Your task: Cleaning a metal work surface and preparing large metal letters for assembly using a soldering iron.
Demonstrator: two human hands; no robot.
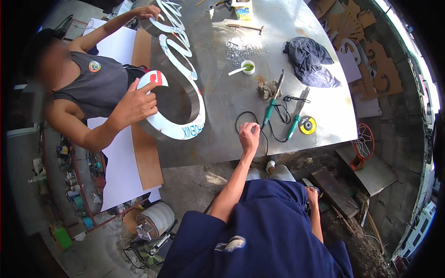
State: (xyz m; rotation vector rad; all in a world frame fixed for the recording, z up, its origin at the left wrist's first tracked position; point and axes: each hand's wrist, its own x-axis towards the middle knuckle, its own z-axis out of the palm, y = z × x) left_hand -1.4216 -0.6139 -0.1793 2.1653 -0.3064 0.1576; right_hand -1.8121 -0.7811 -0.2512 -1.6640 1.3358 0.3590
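Observation:
My left hand [249, 135] is raised over the near edge of the metal table, its fingers curled together beside a loop of black cable [238, 119]. Whatever its fingers hold, if anything, is hidden. Low by my right hip, my right hand [313, 197] is closed; its contents cannot be made out. To the right of my left hand lie two soldering irons with green handles, one [271, 109] leaning on a rough grey lump [267, 90], the other [296, 118] beside a yellow-rimmed abrasive disc [307, 125]. Across the table, a co-worker's two hands grip a large metal letter sign [198, 104].
On the table [222, 143] are a small cup of green paste [249, 67] with a white stick, loose metal bits [238, 51], a hammer [245, 28] and a dark cloth [310, 60]. A basketball hoop [364, 141] stands right. A white drum [157, 217] sits lower left.

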